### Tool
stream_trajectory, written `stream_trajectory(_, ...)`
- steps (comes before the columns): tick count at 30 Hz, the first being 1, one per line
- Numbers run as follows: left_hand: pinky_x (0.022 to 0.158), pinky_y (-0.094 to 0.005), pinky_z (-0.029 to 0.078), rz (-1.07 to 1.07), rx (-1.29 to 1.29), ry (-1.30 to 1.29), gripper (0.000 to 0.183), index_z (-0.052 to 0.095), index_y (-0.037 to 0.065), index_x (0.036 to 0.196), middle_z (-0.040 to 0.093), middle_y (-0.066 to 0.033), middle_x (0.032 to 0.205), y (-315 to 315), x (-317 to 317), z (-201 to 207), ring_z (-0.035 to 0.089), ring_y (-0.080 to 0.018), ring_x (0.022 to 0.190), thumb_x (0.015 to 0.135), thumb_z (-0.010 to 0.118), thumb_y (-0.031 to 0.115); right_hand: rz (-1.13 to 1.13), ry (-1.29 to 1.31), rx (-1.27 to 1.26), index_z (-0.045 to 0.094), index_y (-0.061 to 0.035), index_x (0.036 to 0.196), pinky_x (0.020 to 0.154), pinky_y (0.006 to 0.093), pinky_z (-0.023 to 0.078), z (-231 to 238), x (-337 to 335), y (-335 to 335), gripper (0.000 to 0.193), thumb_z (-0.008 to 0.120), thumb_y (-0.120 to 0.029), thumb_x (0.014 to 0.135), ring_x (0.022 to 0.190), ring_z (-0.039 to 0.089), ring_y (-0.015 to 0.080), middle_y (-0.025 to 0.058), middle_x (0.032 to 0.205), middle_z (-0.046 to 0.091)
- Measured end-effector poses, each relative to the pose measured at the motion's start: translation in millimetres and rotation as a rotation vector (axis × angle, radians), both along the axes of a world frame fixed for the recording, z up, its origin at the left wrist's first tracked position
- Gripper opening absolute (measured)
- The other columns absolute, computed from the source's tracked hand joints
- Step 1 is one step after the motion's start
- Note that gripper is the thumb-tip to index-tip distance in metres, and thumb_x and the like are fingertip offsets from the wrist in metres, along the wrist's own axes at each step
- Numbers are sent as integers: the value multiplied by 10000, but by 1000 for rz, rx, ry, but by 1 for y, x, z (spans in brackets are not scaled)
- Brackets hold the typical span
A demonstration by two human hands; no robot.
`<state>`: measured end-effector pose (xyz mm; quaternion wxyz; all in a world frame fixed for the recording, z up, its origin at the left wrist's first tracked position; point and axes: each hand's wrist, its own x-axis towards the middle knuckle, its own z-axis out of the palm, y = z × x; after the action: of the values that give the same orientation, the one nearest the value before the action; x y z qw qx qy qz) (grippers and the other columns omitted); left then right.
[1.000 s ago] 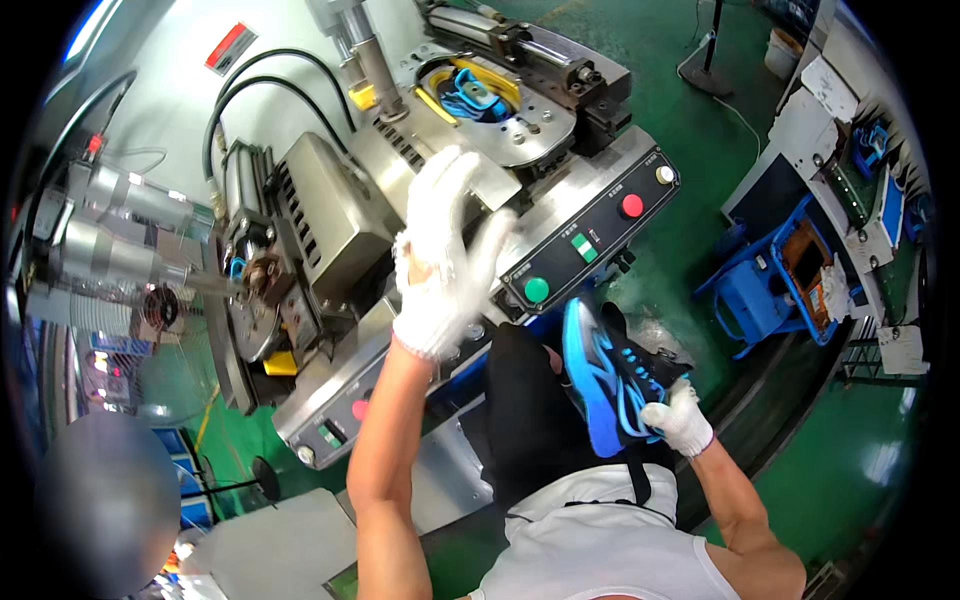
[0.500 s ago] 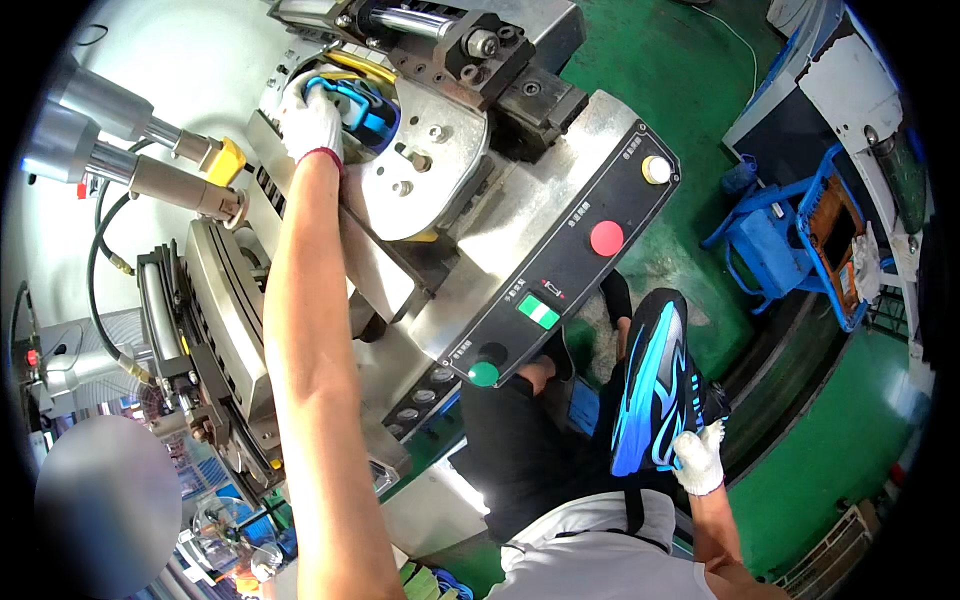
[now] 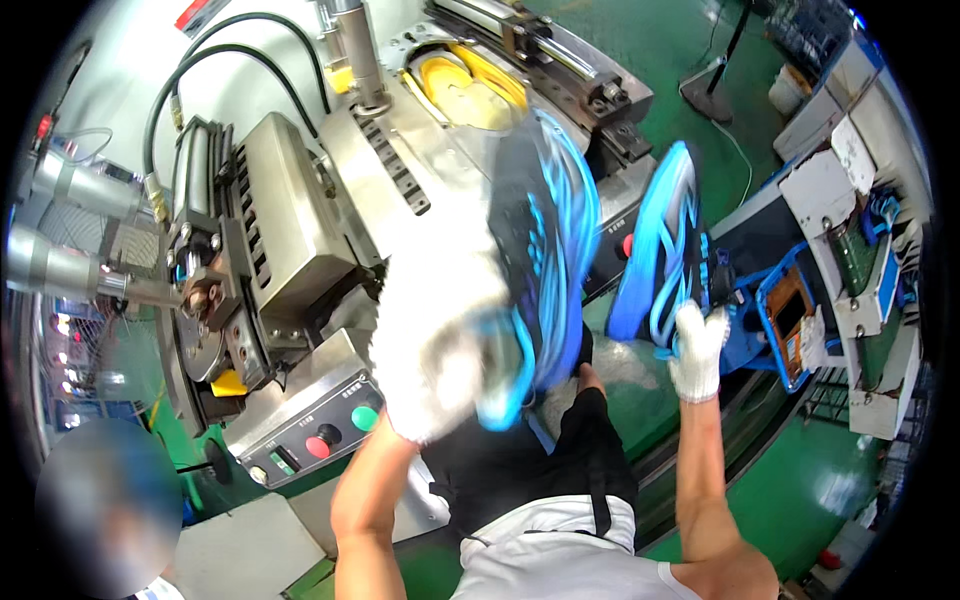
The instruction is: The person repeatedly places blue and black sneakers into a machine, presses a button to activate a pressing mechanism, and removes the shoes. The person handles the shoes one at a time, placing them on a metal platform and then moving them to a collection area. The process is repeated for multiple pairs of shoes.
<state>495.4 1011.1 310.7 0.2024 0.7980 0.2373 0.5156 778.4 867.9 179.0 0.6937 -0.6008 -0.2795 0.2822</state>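
Observation:
My left hand (image 3: 440, 340), in a white knit glove, is closed on the heel end of a black-and-blue sneaker (image 3: 555, 250). Motion blurs both the glove and the shoe, and the glove hides part of the heel. To the right, my right hand (image 3: 698, 352), gloved as well, grips the heel of a matching sneaker (image 3: 660, 255), held toe up. Both shoes are in the air in front of me, side by side and apart. Behind them lies the metal press machine's yellow-lined shoe mold (image 3: 470, 95), with no shoe in it.
A control panel (image 3: 320, 440) with coloured buttons is at the lower left, beside a steel press block (image 3: 290, 210). Black hoses (image 3: 240, 50) arch overhead. A person (image 3: 110, 510) is at the lower left. On the right are a blue chair (image 3: 780, 330) and a white rack (image 3: 860, 270).
My left hand has drawn its sneaker out of the mold and back toward me. My right hand has raised its sneaker farther forward. The view has turned toward the right.

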Motion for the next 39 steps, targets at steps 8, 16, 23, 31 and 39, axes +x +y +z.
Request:
stream_trajectory(8,1080,-520,527,-177,-575,395,416,722,119,1144,656,-183,1239,-166,-127,-111,647,-440,1158,772,658,-57,416,-556,-71,718,26,1198,880,338,545,146,-19,283,548,804,-417,888,956,685,173,114,1070,760)
stream_trajectory(16,990,-493,549,-195,-642,400,395,751,127,1142,658,-187,1204,-172,-167,-146,652,-423,1148,770,709,2,288,-1435,-596,747,-65,1247,1016,404,551,50,-80,469,605,622,-497,843,1213,692,364,235,1324,701)
stream_trajectory(23,1055,-534,504,-223,-667,366,422,743,108,1133,650,-173,1223,-172,-177,-158,609,-433,1226,726,703,1,502,-1330,-669,716,4,1248,1019,435,535,63,-84,459,697,594,-553,847,1229,680,366,251,1325,691)
stream_trajectory(31,922,-467,559,-320,-474,535,466,716,113,1233,688,-157,1273,-152,-192,-132,677,-375,1079,813,815,289,568,-898,128,477,49,1511,1132,452,488,77,-167,166,748,761,-288,907,1319,629,335,270,1432,605)
stream_trajectory(39,785,-415,562,-430,-297,586,181,731,119,989,712,-96,1009,-136,-134,-147,699,-317,910,902,749,276,657,-1341,-232,202,38,1651,1296,570,149,-52,-171,74,1061,762,-438,886,1576,186,502,318,1684,230)
